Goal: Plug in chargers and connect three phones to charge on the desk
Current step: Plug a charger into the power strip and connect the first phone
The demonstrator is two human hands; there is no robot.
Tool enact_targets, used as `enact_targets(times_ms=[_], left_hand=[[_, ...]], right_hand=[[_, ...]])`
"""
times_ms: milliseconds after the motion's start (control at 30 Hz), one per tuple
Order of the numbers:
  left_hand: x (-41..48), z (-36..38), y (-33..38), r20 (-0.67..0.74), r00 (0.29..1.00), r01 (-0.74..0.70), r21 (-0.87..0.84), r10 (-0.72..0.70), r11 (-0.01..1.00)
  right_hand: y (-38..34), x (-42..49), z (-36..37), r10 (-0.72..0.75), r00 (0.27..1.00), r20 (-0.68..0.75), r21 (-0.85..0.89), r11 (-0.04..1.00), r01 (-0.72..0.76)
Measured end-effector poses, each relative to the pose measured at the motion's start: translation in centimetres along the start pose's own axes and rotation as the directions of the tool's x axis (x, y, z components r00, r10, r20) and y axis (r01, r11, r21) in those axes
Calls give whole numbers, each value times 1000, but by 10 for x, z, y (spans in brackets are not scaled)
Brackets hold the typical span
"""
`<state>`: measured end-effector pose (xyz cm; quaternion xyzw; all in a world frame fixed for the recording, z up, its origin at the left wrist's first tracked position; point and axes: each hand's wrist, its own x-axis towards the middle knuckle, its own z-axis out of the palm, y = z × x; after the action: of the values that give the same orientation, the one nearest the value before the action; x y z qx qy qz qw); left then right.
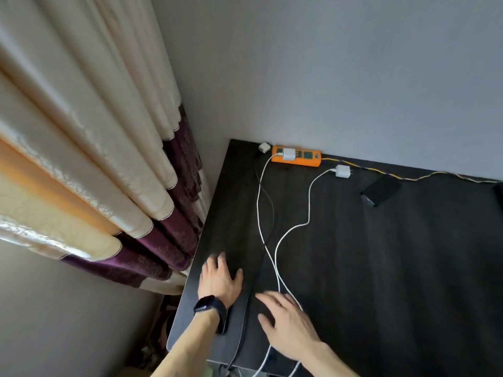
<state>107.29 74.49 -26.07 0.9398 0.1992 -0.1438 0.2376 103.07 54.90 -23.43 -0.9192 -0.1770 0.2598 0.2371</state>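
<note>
Resting left hand on desk, cables beside

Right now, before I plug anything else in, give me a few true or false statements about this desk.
1. A white charger is plugged into the orange power strip. True.
2. The charger with the curvy cable is plugged in too. False: it lies loose on the desk, prongs bare.
3. The left hand holds a phone. False: it rests flat on the desk, holding nothing.
4. A black watch sits on the left wrist. True.
</note>
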Motion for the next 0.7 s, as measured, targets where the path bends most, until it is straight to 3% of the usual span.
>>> enact_targets(times_ms=[200,500,700], left_hand=[[75,-11,54,-68,982,-175,26,177,984],[196,28,83,-192,973,-117,84,131,990],[222,53,70,-286,949,-103,108,130,989]], right_hand=[[38,60,-99,35,976,-217,2,999,-36],[104,198,-190,63,959,-276,-106,990,-95],[106,291,-214,-12,949,-316,-250,966,-71]])
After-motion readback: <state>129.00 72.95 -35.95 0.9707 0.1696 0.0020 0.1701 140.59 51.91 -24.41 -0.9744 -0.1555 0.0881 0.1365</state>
